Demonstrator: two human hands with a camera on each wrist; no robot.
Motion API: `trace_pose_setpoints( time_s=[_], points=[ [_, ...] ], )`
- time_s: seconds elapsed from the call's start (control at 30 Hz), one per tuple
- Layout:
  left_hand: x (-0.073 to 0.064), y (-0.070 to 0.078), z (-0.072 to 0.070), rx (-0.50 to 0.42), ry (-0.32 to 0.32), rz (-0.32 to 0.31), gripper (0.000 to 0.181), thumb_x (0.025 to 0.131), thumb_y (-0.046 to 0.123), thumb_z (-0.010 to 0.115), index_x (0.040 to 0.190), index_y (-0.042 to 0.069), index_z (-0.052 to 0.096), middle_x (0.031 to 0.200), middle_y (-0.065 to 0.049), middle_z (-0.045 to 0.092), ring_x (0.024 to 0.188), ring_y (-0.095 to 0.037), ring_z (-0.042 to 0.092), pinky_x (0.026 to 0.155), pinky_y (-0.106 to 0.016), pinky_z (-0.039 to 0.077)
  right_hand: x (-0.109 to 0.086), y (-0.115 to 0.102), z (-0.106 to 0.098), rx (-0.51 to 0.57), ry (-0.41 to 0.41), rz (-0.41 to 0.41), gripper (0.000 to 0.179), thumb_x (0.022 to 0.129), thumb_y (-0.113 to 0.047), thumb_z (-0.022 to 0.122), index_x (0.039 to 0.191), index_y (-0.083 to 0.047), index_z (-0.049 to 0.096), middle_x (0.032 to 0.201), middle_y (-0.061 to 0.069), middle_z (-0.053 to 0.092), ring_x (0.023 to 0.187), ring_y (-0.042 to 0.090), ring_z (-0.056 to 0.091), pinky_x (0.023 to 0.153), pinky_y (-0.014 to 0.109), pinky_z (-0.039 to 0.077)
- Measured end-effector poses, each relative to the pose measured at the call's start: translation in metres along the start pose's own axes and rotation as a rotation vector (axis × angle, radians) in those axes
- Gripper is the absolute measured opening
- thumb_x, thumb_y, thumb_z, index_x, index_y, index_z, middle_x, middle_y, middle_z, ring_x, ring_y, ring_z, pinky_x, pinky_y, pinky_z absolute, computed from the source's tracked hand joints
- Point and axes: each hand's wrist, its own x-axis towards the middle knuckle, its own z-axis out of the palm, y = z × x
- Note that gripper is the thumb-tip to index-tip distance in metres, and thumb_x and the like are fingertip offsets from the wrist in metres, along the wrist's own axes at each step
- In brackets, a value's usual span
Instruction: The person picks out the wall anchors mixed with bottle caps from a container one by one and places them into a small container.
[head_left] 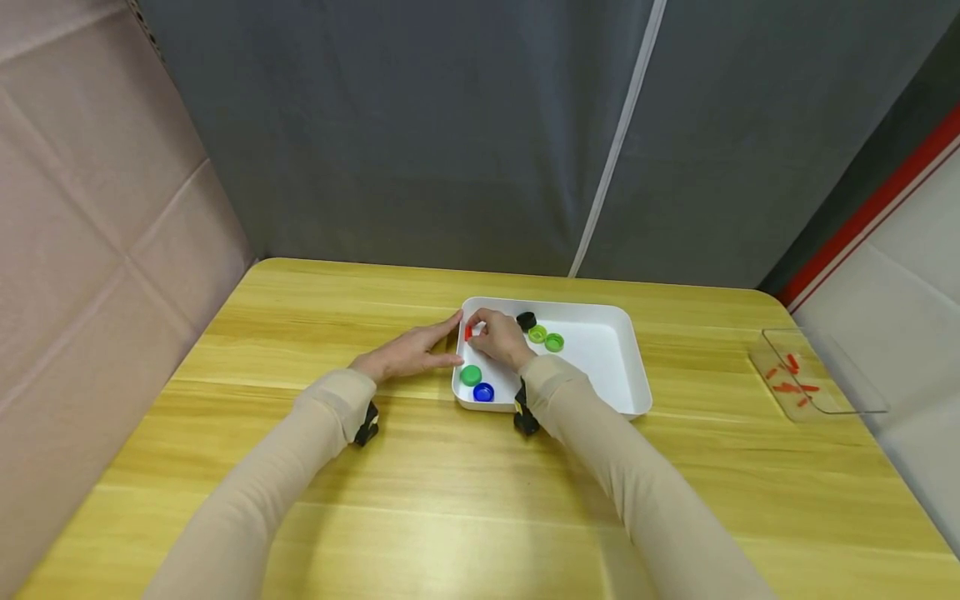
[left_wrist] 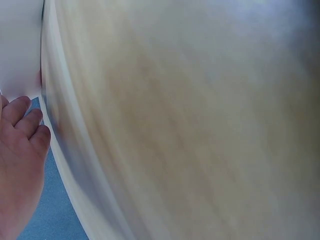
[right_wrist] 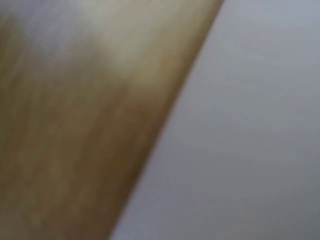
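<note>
A white tray (head_left: 592, 358) stands on the wooden table. My right hand (head_left: 501, 337) reaches inside its left end, thumb and forefinger curled and pinching a small red piece (head_left: 468, 332) near the left wall; the fingers partly hide it. My left hand (head_left: 412, 350) is at the tray's left side, fingers extended, with fingertips and thumb right at the rim. Closer to me in the tray lie a green cap (head_left: 471, 375) and a blue cap (head_left: 483, 392). Beyond the right hand are a black cap (head_left: 527, 321), a yellow-green cap (head_left: 537, 334) and a light green cap (head_left: 554, 342).
At the table's right side stands a clear plastic box (head_left: 832, 412) with several small red pieces (head_left: 787, 387) in it. A grey curtain (head_left: 412, 142) hangs behind the far edge of the table (head_left: 450, 517). Pale padded panels (head_left: 97, 250) border the left.
</note>
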Motion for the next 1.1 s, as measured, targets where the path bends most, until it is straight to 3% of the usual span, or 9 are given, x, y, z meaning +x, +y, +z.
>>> trace_pose_setpoints(
  time_s=[0.57,0.87,1.1],
  points=[
    [0.000,0.001,0.000,-0.013,0.008,0.008,0.088,0.088,0.057,0.054,0.153,0.024,0.004,0.158,-0.001,0.009,0.143,-0.025,0.017,0.116,-0.043,0.019,0.000,0.006,-0.001,0.028,0.028,0.022,0.023,0.083,-0.010,0.065,0.104,-0.002,0.058,0.079,0.005,0.054,0.071,0.014,0.048,0.060,0.019,0.038],
    [0.000,0.001,0.001,-0.010,0.018,0.002,0.085,0.090,0.049,0.057,0.153,0.025,0.004,0.158,0.000,0.009,0.143,-0.024,0.018,0.116,-0.043,0.020,-0.003,0.011,-0.004,0.262,0.036,0.129,0.026,0.087,-0.014,0.065,0.108,-0.002,0.055,0.076,0.008,0.066,0.057,0.009,0.054,0.054,0.017,0.044],
    [-0.002,0.001,0.002,-0.021,0.004,0.001,0.087,0.089,0.054,0.055,0.152,0.024,0.004,0.158,0.001,0.009,0.143,-0.022,0.019,0.116,-0.041,0.020,-0.006,0.013,-0.005,0.361,0.069,0.122,0.023,0.089,-0.012,0.064,0.107,0.000,0.056,0.065,0.005,0.061,0.050,0.009,0.052,0.049,0.017,0.042]
  ],
)
